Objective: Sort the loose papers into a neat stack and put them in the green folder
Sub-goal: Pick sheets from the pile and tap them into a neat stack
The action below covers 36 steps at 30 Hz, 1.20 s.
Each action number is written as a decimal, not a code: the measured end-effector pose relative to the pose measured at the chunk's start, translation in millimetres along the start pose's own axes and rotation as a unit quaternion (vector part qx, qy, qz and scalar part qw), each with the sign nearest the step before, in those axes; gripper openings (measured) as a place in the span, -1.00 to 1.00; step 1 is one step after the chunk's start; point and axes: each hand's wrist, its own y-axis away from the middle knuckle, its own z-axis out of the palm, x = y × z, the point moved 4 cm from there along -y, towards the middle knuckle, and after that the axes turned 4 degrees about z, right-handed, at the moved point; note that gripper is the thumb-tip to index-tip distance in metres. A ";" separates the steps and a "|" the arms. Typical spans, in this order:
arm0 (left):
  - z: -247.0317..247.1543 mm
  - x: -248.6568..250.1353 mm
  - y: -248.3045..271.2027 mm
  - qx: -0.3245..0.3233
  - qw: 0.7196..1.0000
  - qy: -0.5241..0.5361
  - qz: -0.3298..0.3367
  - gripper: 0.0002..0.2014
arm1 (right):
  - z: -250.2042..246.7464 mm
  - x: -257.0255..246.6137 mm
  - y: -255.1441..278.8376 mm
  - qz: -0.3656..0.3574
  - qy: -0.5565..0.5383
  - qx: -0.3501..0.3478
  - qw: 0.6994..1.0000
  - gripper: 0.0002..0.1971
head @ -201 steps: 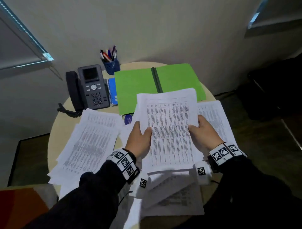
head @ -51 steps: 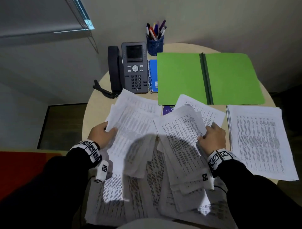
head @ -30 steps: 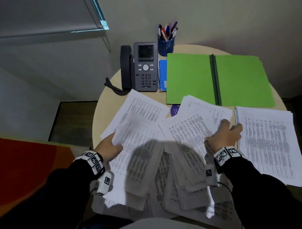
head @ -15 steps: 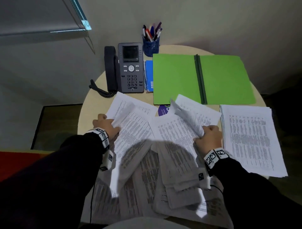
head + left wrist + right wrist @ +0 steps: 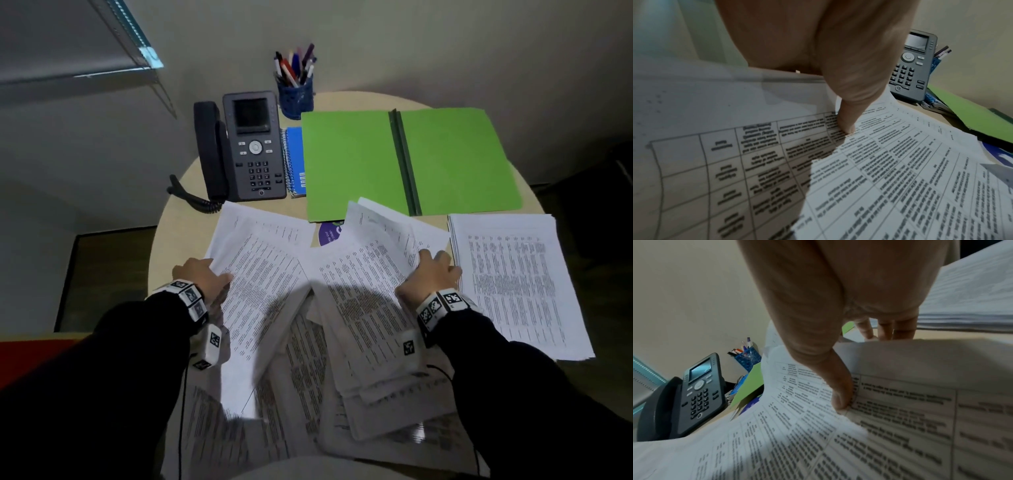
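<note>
Each hand's fingers (image 5: 840, 395) pinch loose papers (image 5: 308, 308), thumbs on top.

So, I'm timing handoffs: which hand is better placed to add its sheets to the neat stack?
The right hand. It grips loose sheets beside the neat stack. The left hand grips papers at the table's far side.

Colours here: the folder (image 5: 346, 164) is bright green with a darker green spine strip, and the loose papers (image 5: 263, 291) are white with black printed tables — grid lines and dense text. Phone (image 5: 253, 147) is dark grey, the notebook (image 5: 295, 157) blue, the pen cup (image 5: 296, 97) blue with a scalloped pattern. Table (image 5: 181, 219) is pale beige, sleeves (image 5: 120, 359) black.
</note>
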 end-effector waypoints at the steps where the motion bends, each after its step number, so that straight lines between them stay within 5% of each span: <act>1: -1.1 -2.0 0.6 0.001 1.000 0.024 -0.003 -0.42 | -0.7 -0.7 -1.3 -0.005 0.010 -0.003 1.000 -0.17; 7: -11.4 -0.4 27.6 0.027 0.988 0.131 0.084 -0.82 | 6.1 -3.3 -1.7 -0.030 -0.014 0.001 0.999 -0.29; 12: -17.0 2.4 58.1 0.047 0.975 0.133 0.173 -0.61 | 7.3 -5.3 1.6 -0.037 0.016 0.020 0.999 -0.01; 15: -5.1 -7.1 59.1 0.015 0.977 0.161 0.140 -0.12 | 1.7 -4.2 -5.3 -0.056 0.044 0.004 0.997 0.08; 16: -0.7 -11.7 56.2 0.005 0.978 0.168 0.120 -0.10 | -0.5 -3.4 -7.2 -0.061 0.054 0.001 0.997 0.09; 23: 2.1 -2.8 32.0 0.033 0.992 0.091 0.082 -0.52 | 6.9 -9.7 3.9 -0.095 0.084 0.019 0.992 -0.25; 30: 6.0 1.8 16.7 0.018 1.000 -0.006 0.023 -0.38 | 14.2 -4.9 4.6 -0.115 0.040 0.058 0.991 -0.29; 36: 4.6 4.3 17.0 0.019 0.998 -0.020 0.053 -0.55 | 18.9 -2.8 4.9 -0.120 0.050 0.060 0.990 -0.30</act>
